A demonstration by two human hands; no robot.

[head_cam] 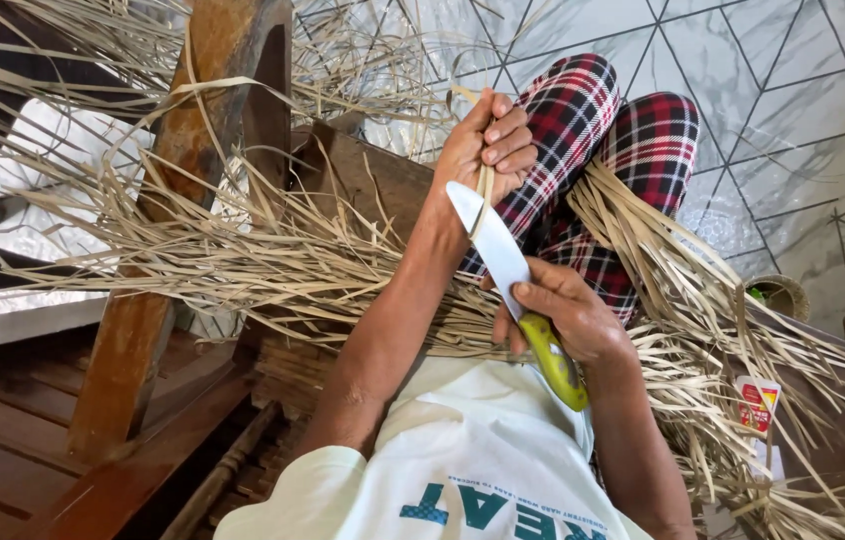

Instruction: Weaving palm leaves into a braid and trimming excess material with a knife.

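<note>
The person sits with a heap of dried leaf strips (pixel 273 265) spilling across the lap and over the wooden frame (pixel 158 300). The left hand (pixel 483 150) is closed, its fingers (pixel 511 140) clamped around one pale strip (pixel 484 205), held up above the plaid-trousered knees (pixel 633 130). The right hand (pixel 568 310) has its fingers wrapped tight on the yellow-green handle of a knife (pixel 503 260), whose blade lies across that strip just below the left wrist.

The danger, as I see it, is the edge sitting so close to the left forearm: if the strip gives suddenly or the blade skids along the slick fibre, it could run into the wrist or thigh. A loose tangle could also snag the strip and jerk the pull off line. A small carton (pixel 758 405) lies among the strips by the right elbow.
</note>
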